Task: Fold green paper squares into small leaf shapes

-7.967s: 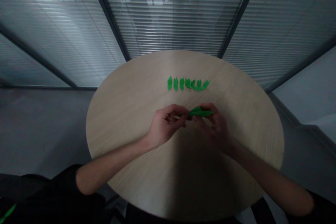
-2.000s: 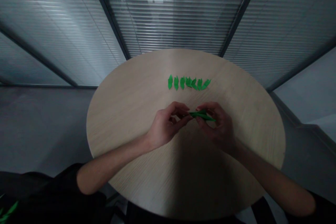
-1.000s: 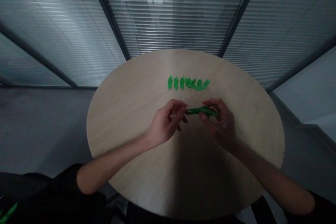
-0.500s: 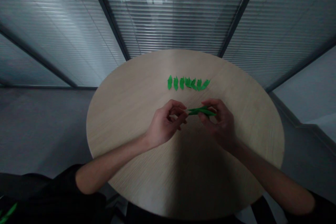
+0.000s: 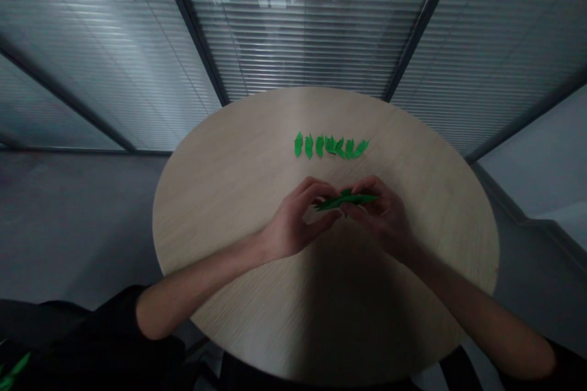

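Note:
A narrow folded green paper piece (image 5: pixel 347 200) is held between both hands just above the round wooden table (image 5: pixel 229 208). My left hand (image 5: pixel 298 223) pinches its left end with fingers curled. My right hand (image 5: pixel 378 214) grips its right part, fingers closed around it. Farther back on the table lies a row of several small folded green paper pieces (image 5: pixel 330 146), apart from my hands.
Glass walls with horizontal blinds (image 5: pixel 293 24) and dark frames stand behind the table. Grey floor (image 5: pixel 68 220) lies to the left. More green paper bits (image 5: pixel 11 369) show at the bottom left corner, near my dark sleeve.
My hands have drawn closer together around the green piece; my left fingers now close over its left end. The row of pieces has not moved.

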{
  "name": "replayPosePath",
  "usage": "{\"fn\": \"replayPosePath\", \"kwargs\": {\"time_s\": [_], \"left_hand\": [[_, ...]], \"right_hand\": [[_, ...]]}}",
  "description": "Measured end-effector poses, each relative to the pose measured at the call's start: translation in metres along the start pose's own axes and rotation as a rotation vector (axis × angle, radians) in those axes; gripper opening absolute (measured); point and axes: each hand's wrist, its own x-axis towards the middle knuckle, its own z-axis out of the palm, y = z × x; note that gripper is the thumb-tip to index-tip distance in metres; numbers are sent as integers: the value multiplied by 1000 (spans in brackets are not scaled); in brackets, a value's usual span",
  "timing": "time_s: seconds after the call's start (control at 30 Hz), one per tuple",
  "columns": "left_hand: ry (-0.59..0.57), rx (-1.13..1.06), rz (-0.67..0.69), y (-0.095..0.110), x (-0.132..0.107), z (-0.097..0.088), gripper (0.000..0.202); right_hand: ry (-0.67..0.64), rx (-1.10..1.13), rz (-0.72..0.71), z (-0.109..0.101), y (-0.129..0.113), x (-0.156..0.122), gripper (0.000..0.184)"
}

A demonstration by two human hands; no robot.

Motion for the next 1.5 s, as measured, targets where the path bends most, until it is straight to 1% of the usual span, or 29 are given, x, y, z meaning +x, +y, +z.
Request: {"fn": "replayPosePath", "kwargs": {"time_s": [0.13,0.27,0.4,0.57,0.63,0.73,0.97,1.07,1.17,1.3,1.5], "left_hand": [[34,-18,-38,1,-1,2,20],[57,46,-7,2,-1,1,17],[38,34,-27,2,-2,1,15],[22,-19,-48,3,-1,1,8],[40,-39,-72,4,0,1,7],[66,-89,-144,4,0,2,7],[100,-188,-279,2,-2,4,10],[99,-159,-275,3,-2,4,9],[107,-121,-252,3,-1,4,12],[105,-161,-232,2,-1,3,16],[109,-219,-256,1,-3,4,14]], "right_hand": [[-45,-6,1,-1,-1,1,29],[-31,-45,-23,2,-2,0,28],[-12,-72,-53,3,-2,-2,26],[-36,-78,-65,2,-2,-3,22],[-56,-80,-63,1,-3,-3,22],[-76,-61,-49,0,-4,-4,27],[-39,-9,-30,3,-3,-3,29],[-18,-22,-26,3,-2,-3,30],[-29,-27,-11,3,-3,-3,32],[-39,-22,6,2,-4,-4,34],[-37,-13,-25,2,0,-4,36]]}}
